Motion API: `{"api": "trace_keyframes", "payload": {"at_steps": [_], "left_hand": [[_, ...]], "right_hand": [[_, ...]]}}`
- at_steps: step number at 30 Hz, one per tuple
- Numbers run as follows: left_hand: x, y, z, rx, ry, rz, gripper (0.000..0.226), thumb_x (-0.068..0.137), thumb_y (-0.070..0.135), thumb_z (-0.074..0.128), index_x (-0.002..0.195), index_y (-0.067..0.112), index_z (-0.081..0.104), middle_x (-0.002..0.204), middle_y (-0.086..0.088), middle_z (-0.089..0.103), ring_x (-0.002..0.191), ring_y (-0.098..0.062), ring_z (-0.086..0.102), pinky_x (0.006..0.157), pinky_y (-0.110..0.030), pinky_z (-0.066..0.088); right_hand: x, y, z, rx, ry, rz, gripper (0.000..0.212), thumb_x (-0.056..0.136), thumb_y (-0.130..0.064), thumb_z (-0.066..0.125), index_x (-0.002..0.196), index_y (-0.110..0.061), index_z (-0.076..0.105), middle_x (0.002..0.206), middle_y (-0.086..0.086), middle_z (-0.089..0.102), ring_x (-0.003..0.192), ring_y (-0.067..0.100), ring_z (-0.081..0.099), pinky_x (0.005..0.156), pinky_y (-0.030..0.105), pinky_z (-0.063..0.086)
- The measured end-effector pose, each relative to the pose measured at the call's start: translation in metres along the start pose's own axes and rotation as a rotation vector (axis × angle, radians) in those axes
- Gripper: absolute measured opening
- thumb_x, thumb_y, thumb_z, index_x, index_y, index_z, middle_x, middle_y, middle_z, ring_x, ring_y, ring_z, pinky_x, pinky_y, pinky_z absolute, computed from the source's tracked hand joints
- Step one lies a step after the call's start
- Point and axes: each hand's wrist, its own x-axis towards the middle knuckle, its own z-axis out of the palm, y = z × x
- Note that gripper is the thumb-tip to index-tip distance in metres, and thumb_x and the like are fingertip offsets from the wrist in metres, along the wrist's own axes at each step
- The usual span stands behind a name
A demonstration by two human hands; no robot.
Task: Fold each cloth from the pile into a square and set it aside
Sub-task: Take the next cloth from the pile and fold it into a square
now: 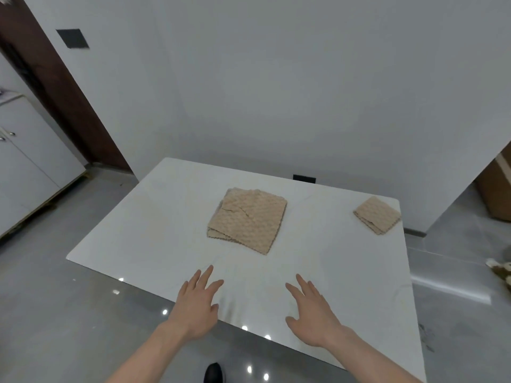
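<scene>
The left hand (197, 301) and the right hand (311, 313) reach out over the near edge of the white table (154, 217). Both are flat, with fingers spread, and hold nothing. The pile of tan cloths (247, 220) lies in the middle of the table, just past the fingertips. A small folded stack (377, 215) sits at the far right corner, so some cloths look done. The pile looks like it needs folding next.

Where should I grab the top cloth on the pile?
Probably pinch its two near corners from the near side. The pile lies flat and slightly fanned, its edges stepping apart nearest both open hands, left hand and right hand.
</scene>
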Motion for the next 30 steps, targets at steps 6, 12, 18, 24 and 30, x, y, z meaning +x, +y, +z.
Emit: {"api": "trace_keyframes", "payload": {"at_steps": [6,12,18,24,30], "left_hand": [[0.037,-0.04,-0.012,0.013,-0.007,0.089,0.063,0.103,0.026,0.04,0.162,0.03,0.019,0.171,0.002,-0.013,0.158,-0.026,-0.011,0.128,-0.043,0.002],[0.104,-0.115,-0.03,0.109,-0.075,0.198,0.065,0.104,0.027,0.037,0.164,0.027,0.011,0.17,-0.001,-0.02,0.157,-0.027,-0.014,0.128,-0.045,-0.002],[0.155,-0.19,-0.034,0.225,-0.169,0.252,0.069,0.104,0.026,0.037,0.165,0.025,0.004,0.169,-0.003,-0.023,0.157,-0.03,-0.017,0.127,-0.047,-0.006],[0.176,-0.211,-0.033,0.252,-0.185,0.306,0.07,0.104,0.027,0.037,0.165,0.026,0.004,0.169,-0.002,-0.023,0.157,-0.028,-0.016,0.126,-0.046,-0.007],[0.194,-0.2,-0.032,0.28,-0.17,0.331,0.069,0.103,0.028,0.037,0.165,0.025,0.006,0.17,-0.003,-0.02,0.157,-0.029,-0.015,0.127,-0.046,-0.005]], "right_hand": [[0.031,-0.034,0.001,-0.041,0.056,0.064,0.078,0.099,-0.038,0.049,0.163,-0.03,0.004,0.169,-0.004,-0.018,0.157,0.026,-0.011,0.127,0.045,0.007],[0.086,-0.091,0.03,-0.048,0.09,0.217,0.079,0.099,-0.036,0.047,0.163,-0.028,0.001,0.169,-0.001,-0.019,0.157,0.028,-0.011,0.127,0.048,0.008],[0.125,-0.146,0.065,0.017,0.078,0.358,0.083,0.096,-0.037,0.049,0.163,-0.028,0.002,0.169,0.0,-0.017,0.157,0.029,-0.009,0.127,0.048,0.009],[0.138,-0.165,0.068,0.04,0.089,0.386,0.082,0.097,-0.038,0.05,0.163,-0.027,0.002,0.169,0.0,-0.017,0.157,0.03,-0.009,0.126,0.049,0.01],[0.167,-0.149,0.051,-0.002,0.126,0.353,0.081,0.098,-0.036,0.049,0.163,-0.025,0.002,0.17,0.002,-0.014,0.157,0.03,-0.007,0.127,0.049,0.01]]}}
